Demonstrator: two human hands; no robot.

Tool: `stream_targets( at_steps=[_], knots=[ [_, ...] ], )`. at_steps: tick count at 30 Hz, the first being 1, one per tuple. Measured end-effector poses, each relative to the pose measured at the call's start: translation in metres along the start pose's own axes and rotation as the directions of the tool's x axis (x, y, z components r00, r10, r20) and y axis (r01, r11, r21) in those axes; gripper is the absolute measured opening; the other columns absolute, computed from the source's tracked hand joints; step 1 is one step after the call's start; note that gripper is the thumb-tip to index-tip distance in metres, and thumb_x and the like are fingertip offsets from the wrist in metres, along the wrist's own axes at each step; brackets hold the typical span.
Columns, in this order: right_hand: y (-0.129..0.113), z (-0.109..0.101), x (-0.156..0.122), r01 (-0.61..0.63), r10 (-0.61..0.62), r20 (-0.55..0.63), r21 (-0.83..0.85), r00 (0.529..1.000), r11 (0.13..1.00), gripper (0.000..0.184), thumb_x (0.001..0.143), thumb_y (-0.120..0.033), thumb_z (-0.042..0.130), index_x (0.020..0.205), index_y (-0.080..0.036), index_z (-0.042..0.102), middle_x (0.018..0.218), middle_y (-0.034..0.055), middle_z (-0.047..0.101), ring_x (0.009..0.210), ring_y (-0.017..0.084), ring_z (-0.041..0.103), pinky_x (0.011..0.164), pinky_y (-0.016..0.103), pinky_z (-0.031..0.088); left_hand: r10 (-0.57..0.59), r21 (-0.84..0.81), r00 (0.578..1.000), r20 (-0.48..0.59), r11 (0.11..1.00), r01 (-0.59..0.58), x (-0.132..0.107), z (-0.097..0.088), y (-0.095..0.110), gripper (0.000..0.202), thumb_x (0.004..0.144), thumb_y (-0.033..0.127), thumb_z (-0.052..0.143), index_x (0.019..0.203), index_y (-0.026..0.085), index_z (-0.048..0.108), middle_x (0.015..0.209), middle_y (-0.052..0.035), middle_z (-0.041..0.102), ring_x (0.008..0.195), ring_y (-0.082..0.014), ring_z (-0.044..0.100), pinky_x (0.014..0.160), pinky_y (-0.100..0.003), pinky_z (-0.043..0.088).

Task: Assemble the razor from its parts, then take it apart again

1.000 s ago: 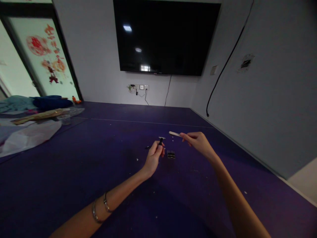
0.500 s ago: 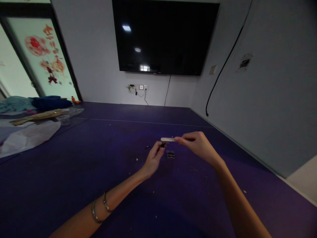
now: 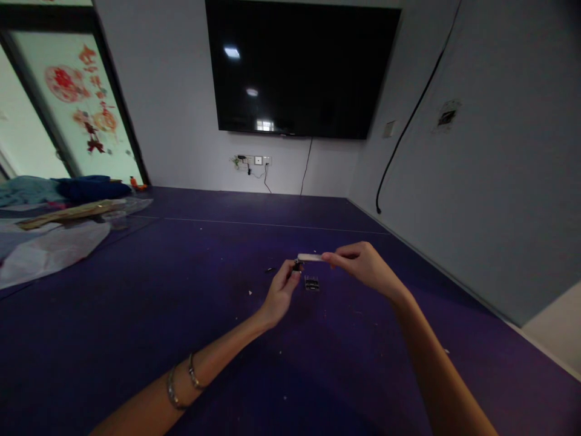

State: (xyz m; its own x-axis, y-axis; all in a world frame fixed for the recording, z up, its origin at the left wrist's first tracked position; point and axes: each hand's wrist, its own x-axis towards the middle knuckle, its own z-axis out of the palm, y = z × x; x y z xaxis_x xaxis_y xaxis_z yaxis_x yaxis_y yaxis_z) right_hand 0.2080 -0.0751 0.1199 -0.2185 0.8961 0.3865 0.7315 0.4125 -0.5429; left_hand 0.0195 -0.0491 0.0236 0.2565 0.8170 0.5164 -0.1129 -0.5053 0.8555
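Observation:
My left hand (image 3: 280, 292) is closed around a small black piece (image 3: 296, 265), held upright over the purple table (image 3: 190, 303). My right hand (image 3: 365, 265) pinches a thin pale flat stick (image 3: 310, 258), its tip laid against the top of the black piece. A small dark ridged part (image 3: 311, 283) lies on the table just below and between both hands. A short dark bit (image 3: 270, 269) rests left of my left hand. Two bracelets ring my left wrist.
White crumbs are scattered over the table. Crumpled plastic sheeting (image 3: 49, 248), a wooden strip (image 3: 68, 213) and blue cloth (image 3: 93, 188) lie at far left. A grey wall (image 3: 490, 200) runs along the table's right edge; a black TV (image 3: 302, 66) hangs ahead.
My right hand swung the pale stick leftward and down from beside the black piece until its tip met it. My left hand stayed almost in place.

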Motion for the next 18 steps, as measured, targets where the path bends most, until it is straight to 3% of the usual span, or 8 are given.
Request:
stream_targets(
  at_steps=[2,5,9,12,16,18],
  knots=[
    [0.0012,0.0002,0.0004,-0.005,0.005,-0.002,0.002,1.000,1.000,0.051,0.077,-0.059,0.049,0.053,-0.015,0.059,0.047,-0.0038,0.035,0.046,0.007,0.029,0.044,0.023,0.021,0.001,0.002,1.000,-0.003,1.000,-0.001,-0.0002,-0.0002,-0.0004,0.023,0.088,0.040,0.044,0.091,0.019,0.052,0.077,-0.0003,0.049,0.072,-0.0139,0.043,0.068,-0.025,0.033],
    [0.0019,0.0010,0.0009,-0.003,0.001,0.091,0.023,0.996,1.000,0.050,0.076,-0.059,0.050,0.054,-0.015,0.061,0.046,-0.0041,0.034,0.045,0.007,0.029,0.043,0.023,0.020,-0.011,-0.002,1.000,-0.011,1.000,0.011,0.0000,-0.0005,-0.0016,0.023,0.088,0.041,0.044,0.091,0.019,0.052,0.076,0.0000,0.049,0.072,-0.0138,0.043,0.068,-0.025,0.033],
    [0.0035,0.0007,0.0019,-0.020,0.019,0.018,0.040,1.000,0.999,0.051,0.077,-0.059,0.049,0.054,-0.014,0.059,0.046,-0.0045,0.032,0.045,0.007,0.028,0.043,0.022,0.020,-0.029,-0.009,0.999,-0.023,1.000,0.029,-0.0002,0.0001,-0.0013,0.024,0.088,0.041,0.045,0.090,0.018,0.052,0.075,0.0002,0.048,0.070,-0.0134,0.043,0.067,-0.025,0.033],
    [0.0059,-0.0013,0.0025,-0.045,0.037,0.129,0.058,0.991,0.997,0.051,0.076,-0.059,0.049,0.053,-0.015,0.059,0.044,-0.0054,0.030,0.042,0.006,0.027,0.041,0.022,0.019,-0.020,-0.010,1.000,-0.017,1.000,0.020,-0.0011,0.0016,-0.0002,0.023,0.088,0.040,0.045,0.090,0.018,0.052,0.075,0.0002,0.048,0.070,-0.0131,0.043,0.066,-0.025,0.033],
    [0.0071,-0.0024,0.0030,-0.060,0.054,0.082,0.074,0.995,0.995,0.051,0.077,-0.059,0.049,0.053,-0.015,0.059,0.044,-0.0052,0.032,0.042,0.006,0.029,0.041,0.022,0.020,-0.023,-0.019,0.999,-0.022,1.000,0.023,-0.0017,0.0028,0.0000,0.023,0.088,0.041,0.045,0.089,0.018,0.052,0.074,0.0004,0.048,0.070,-0.0132,0.043,0.066,-0.025,0.033],
    [0.0068,-0.0015,0.0033,-0.064,0.049,0.161,0.087,0.986,0.994,0.051,0.076,-0.059,0.051,0.053,-0.014,0.059,0.043,-0.0054,0.032,0.041,0.006,0.028,0.041,0.022,0.020,-0.010,-0.015,1.000,-0.029,1.000,0.010,-0.0014,0.0029,-0.0005,0.023,0.088,0.040,0.045,0.088,0.018,0.052,0.073,0.0009,0.047,0.068,-0.0129,0.042,0.066,-0.025,0.033]
  ],
)
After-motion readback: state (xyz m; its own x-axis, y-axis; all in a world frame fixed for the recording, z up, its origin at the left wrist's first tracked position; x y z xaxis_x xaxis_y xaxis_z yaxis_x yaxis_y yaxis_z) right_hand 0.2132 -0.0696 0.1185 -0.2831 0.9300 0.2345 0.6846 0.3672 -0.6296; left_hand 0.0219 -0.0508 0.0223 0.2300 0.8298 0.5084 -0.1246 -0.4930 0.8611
